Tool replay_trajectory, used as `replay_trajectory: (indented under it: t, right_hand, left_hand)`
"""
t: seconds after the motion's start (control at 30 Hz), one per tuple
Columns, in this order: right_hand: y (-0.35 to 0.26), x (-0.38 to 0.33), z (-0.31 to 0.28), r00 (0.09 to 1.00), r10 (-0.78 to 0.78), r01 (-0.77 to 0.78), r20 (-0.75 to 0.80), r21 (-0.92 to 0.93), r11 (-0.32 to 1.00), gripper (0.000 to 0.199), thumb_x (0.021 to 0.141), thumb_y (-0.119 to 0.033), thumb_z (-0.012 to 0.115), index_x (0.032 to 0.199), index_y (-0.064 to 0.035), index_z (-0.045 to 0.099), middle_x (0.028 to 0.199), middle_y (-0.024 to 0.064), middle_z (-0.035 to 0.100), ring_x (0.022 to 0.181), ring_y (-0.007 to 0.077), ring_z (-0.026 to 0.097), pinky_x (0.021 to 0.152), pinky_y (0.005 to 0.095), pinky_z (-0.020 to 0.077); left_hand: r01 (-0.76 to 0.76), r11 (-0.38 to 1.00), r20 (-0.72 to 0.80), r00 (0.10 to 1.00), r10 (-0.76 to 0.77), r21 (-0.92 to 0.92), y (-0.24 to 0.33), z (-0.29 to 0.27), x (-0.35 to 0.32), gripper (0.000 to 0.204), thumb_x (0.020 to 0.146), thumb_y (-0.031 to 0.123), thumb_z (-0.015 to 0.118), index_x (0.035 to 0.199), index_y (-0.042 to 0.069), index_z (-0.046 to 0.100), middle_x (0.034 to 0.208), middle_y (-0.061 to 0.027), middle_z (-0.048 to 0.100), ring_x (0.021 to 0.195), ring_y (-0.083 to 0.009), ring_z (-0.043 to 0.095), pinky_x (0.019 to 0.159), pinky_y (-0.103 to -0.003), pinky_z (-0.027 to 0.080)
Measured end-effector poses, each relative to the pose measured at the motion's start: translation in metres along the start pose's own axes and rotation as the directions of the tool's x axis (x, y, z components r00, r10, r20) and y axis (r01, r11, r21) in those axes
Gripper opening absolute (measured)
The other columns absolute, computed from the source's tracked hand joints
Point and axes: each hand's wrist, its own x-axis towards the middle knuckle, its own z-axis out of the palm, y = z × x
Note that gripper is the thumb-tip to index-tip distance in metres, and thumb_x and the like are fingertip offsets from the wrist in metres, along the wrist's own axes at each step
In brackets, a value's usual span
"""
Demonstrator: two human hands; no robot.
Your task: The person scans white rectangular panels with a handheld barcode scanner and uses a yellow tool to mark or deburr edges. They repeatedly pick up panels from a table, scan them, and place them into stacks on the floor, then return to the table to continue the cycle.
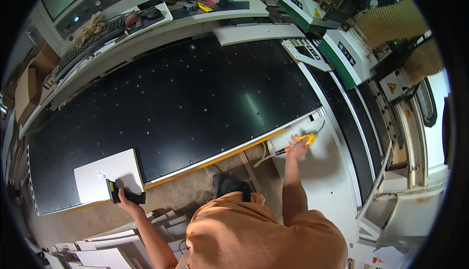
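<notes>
In my left hand (126,203) is a black handheld barcode scanner (113,191), with my fingers wrapped round its grip. The scanner is over the near edge of a white rectangular panel (119,164), close to a small printed label (101,175) stuck on it. This panel lies at the near left of the black table (176,93). My right hand (297,152) is closed on a yellow air blow gun (308,138) with a thin bent nozzle. An orange coupling joins it to a pale hose (264,160). The blow gun is above a white surface at the table's right end.
Machine heads (347,56) with ribbed ducts stand at the far right beside long rails. A control console with a keyboard (93,44) and loose tools borders the far side. Another white board (259,33) lies at the back. Several white panels (105,257) lean at the lower left.
</notes>
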Motion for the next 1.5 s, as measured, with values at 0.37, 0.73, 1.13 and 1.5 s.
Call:
replay_trajectory:
  t: [0.37,0.73,1.13,1.5]
  right_hand:
    - [-0.063,0.070,0.139,0.633,-0.741,0.716,0.227,-0.536,0.448,0.027,0.099,-0.016,0.055,0.110,0.0075,0.062,0.114,0.0231,0.064,0.108,0.0375,0.057,0.097,0.0445,0.0436]
    - [-0.005,-0.132,0.499,-0.141,-0.143,0.990,0.980,0.140,-0.022,0.058,0.091,-0.038,0.068,0.134,-0.0029,0.052,0.147,0.0182,0.041,0.136,0.0449,0.035,0.114,0.0538,0.0288]
    - [-0.032,-0.212,0.351,-0.250,0.109,0.913,0.962,0.197,0.357,0.062,0.095,-0.048,0.061,0.130,0.0037,0.058,0.134,0.0280,0.056,0.123,0.0389,0.052,0.107,0.0450,0.0384]
    - [-0.041,-0.116,0.358,0.146,0.241,-0.040,0.960,-0.238,0.971,0.030,0.087,-0.002,0.066,0.115,0.0045,0.059,0.105,0.0147,0.068,0.093,0.0213,0.067,0.084,0.0333,0.0530]
  left_hand:
    - [0.075,0.997,-0.043,0.996,-0.075,-0.014,0.009,-0.007,-0.008,0.037,0.085,0.022,0.067,0.113,-0.001,0.059,0.092,-0.0046,0.058,0.081,-0.0165,0.059,0.074,-0.031,0.051]
    - [0.101,0.991,-0.073,0.992,-0.107,-0.086,0.024,0.011,-0.026,0.033,0.083,0.027,0.069,0.103,0.003,0.060,0.083,-0.0061,0.062,0.072,-0.0169,0.061,0.062,-0.032,0.050]
    - [0.244,0.925,0.177,0.964,-0.198,-0.292,0.029,0.226,-0.082,0.026,0.082,0.028,0.068,0.091,0.004,0.062,0.076,-0.0044,0.060,0.063,-0.0154,0.059,0.058,-0.031,0.050]
    - [0.170,0.978,0.447,0.871,-0.205,0.117,0.024,0.230,-0.120,0.033,0.082,0.016,0.066,0.108,-0.006,0.067,0.086,-0.0105,0.068,0.070,-0.0164,0.063,0.064,-0.030,0.052]
